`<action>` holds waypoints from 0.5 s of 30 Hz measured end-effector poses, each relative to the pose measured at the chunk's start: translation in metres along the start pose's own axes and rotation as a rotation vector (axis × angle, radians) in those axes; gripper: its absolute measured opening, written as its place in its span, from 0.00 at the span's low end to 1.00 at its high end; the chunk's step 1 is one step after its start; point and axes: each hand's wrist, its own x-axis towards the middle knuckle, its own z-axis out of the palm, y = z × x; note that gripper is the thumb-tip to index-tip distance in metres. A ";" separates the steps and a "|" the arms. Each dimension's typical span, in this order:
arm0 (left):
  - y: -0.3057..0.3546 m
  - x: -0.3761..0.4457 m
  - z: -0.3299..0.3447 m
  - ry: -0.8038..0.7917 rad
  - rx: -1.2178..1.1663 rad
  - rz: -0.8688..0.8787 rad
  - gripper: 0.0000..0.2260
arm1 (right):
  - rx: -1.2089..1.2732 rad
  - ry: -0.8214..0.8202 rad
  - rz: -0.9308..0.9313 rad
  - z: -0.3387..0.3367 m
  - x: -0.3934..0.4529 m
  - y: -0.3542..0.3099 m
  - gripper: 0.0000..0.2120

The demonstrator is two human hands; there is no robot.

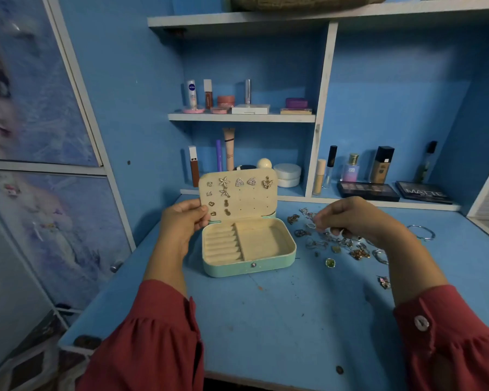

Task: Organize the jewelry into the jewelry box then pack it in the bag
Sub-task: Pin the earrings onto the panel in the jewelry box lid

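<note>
— Two hands in red sleeves work over the blue desk [280, 320]. What is the left hand [181, 221] doing?

— It sits left of centre, thumb and fingers pinching the left edge of the earring panel [237, 197], which stands upright at the back of the mint jewelry box [249, 265].

— And the box itself?

— Open at mid-frame, resting on the desk; stud earrings are pinned across the panel, and the ring rolls and the side compartment of the cream tray hold nothing.

— The right hand [359, 218]?

— Right of centre, above the loose jewelry pile [336, 244], fingers curled, seemingly pinching a small silver piece, though it is too tiny to be sure.

— Further right?

— One bangle [422, 232] lies near the desk's right edge.
</note>
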 end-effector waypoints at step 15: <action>-0.017 0.013 0.001 0.012 -0.030 -0.001 0.10 | -0.462 -0.018 0.138 -0.024 -0.016 0.007 0.03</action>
